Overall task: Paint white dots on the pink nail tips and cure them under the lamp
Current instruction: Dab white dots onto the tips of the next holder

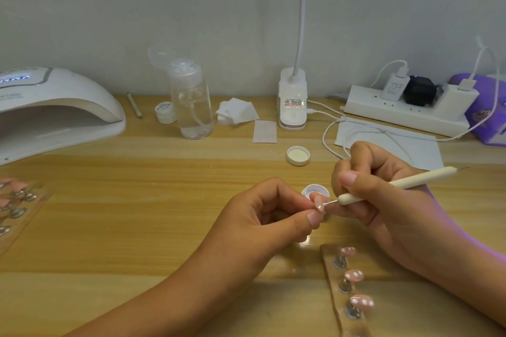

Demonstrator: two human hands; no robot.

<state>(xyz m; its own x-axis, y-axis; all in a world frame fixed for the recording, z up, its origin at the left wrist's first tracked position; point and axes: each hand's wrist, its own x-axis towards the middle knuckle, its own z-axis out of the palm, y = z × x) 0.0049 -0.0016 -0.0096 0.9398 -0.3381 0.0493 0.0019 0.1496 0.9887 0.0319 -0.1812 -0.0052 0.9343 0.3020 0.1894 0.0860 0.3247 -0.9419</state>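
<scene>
Fingertips [314,218] of the left hand [260,219] pinch one pink nail tip [318,203] just right of the frame's centre, holding it above the table [164,227] with its long axis running roughly up and down the picture. The right hand [383,200] has its fingers curled round a white dotting pen [397,185], which slants from upper right down to lower left. Its fine metal point meets the nail tip from the right, at or all but at the surface; actual contact is too small to tell. The next dot probably needs only a slight shift of that point along the tip. Just behind stands a small open pot [316,191], with its lid [298,155] higher up. At lower right a strip [332,295] carries three dotted tips [354,276]. The curing lamp [54,107] sits at upper left, well apart, nearer the left hand.
</scene>
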